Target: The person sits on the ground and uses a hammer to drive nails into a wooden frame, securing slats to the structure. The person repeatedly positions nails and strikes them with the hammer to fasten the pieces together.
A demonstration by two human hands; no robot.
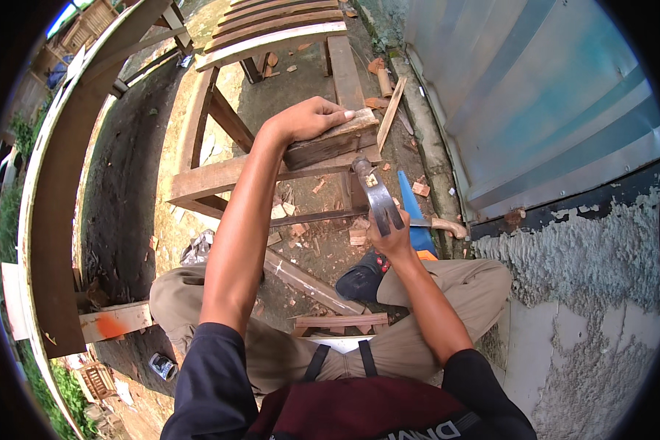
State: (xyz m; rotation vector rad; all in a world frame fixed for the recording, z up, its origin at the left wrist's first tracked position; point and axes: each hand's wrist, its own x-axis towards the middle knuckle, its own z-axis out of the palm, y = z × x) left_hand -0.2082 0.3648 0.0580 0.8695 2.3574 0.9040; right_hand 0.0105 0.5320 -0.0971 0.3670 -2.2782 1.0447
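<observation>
My left hand [308, 123] is wrapped over the top of a rough wooden block [334, 144], its thumb along the upper edge. The fingers on the far side are partly hidden. The block rests on the front rail [220, 176] of a slatted wooden frame [198, 117], near its right corner. Lower and to the right, my right hand [392, 238] is closed round a claw hammer [378, 199]. The hammer's striking face points up toward the block, just short of it, and its handle is mostly hidden by the hand.
A blue handsaw [405, 189] and a tool with a wooden handle [447, 226] lie right of the hammer. Wood offcuts [358, 236] litter the ground. A plank [312, 282] lies before my foot. Metal sheeting [535, 110] stands right; a long board [51, 220] runs along the left.
</observation>
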